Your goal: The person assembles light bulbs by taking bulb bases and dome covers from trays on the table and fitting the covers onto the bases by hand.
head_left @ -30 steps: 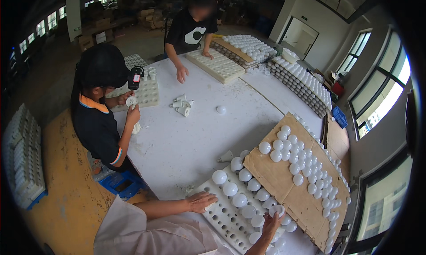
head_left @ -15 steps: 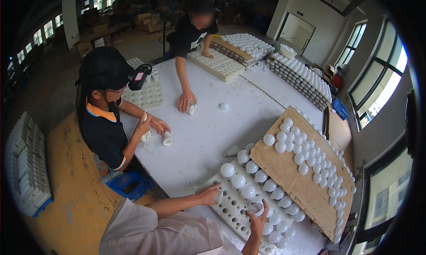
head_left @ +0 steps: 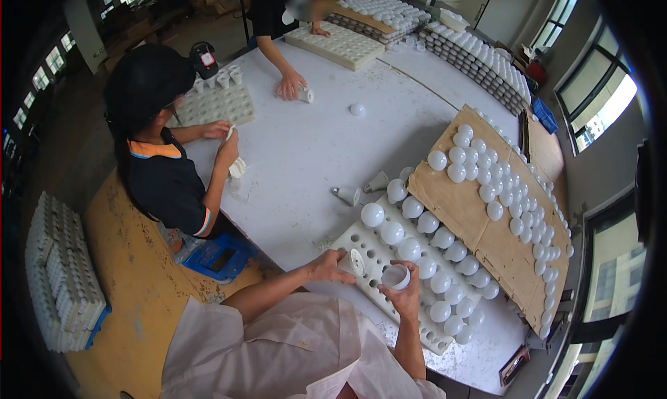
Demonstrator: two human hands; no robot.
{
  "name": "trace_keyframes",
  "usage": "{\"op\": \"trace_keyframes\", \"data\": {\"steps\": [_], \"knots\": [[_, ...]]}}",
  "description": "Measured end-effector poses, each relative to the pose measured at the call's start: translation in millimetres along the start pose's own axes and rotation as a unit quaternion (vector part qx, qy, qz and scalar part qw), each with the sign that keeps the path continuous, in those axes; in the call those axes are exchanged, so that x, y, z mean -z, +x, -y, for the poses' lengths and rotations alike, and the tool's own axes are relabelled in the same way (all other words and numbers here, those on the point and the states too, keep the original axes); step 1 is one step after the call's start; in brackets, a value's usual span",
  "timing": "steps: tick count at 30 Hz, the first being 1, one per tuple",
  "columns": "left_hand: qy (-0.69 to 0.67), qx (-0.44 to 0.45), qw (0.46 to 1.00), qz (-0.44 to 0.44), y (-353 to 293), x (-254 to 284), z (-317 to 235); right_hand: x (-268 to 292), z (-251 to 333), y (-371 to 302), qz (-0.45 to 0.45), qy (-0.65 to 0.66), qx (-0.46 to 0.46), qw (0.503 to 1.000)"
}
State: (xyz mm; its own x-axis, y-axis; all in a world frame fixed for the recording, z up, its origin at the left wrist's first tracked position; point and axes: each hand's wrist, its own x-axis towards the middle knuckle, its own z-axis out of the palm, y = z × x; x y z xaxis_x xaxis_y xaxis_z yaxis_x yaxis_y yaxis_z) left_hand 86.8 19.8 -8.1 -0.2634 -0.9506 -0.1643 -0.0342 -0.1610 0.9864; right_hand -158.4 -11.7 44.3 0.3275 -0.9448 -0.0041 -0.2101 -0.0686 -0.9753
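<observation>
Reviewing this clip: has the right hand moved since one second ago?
Yes. Judged against the white holed tray, the right hand has moved leftward, away from the cardboard sheet.

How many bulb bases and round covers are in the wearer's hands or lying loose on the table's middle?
Bulb bases: 3 (1 in left hand, 2 on table)
Round covers: 2 (1 in right hand, 1 on table)
Total: 5

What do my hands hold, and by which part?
Your left hand holds a white, cone-shaped lamp base by the side of its body; your right hand holds a white, translucent, bowl-shaped cover by its outer wall.
</observation>
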Motion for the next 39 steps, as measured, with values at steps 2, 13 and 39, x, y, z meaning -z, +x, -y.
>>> {"op": "trace_keyframes", "data": {"steps": [2, 13, 39], "knots": [[-0.021, 0.019, 0.998, 0.048, -10, 11, -37, -10, 17, 11, 0.02, 0.052, 0.018, 0.998], [0.035, 0.005, 0.984, 0.177, -16, 21, -56, -27, 28, 1, 0.115, 0.019, 0.069, 0.991], [0.074, 0.149, 0.966, 0.196, -11, 21, -79, -46, 53, 6, 0.223, -0.245, 0.076, 0.94]]}}
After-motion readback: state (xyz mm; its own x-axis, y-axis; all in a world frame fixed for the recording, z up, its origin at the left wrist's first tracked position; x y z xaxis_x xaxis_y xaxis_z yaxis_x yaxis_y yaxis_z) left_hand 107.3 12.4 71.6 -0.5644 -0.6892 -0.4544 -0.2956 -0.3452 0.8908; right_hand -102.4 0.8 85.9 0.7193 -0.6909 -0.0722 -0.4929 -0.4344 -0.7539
